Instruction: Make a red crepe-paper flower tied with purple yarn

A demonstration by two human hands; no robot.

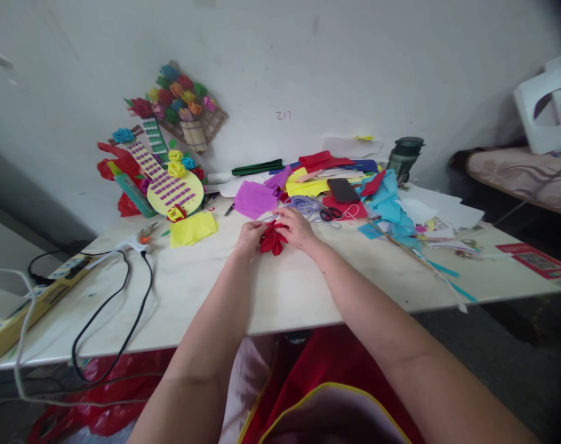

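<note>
A red paper flower (274, 242) with pointed petals is held just above the white table (290, 290), between both hands. My left hand (251, 237) is closed on its left side, fingertips pinching the edge. My right hand (298, 227) is closed over its upper right part, with the fingers curled and partly hiding it. Right behind the hands lie a bundle of pale purple cord (304, 203) and black-handled scissors (330, 214). A purple crepe paper sheet (255, 198) lies just beyond my left hand.
Paper-flower guitars (174, 190) and a flower basket (188, 105) stand at the back left. Yellow paper (193, 229), a glue gun (144, 237) and a power strip (53, 293) with looping cables lie left. Blue crepe paper (386, 200), a phone (343, 191) and a dark green bottle (404, 157) are right.
</note>
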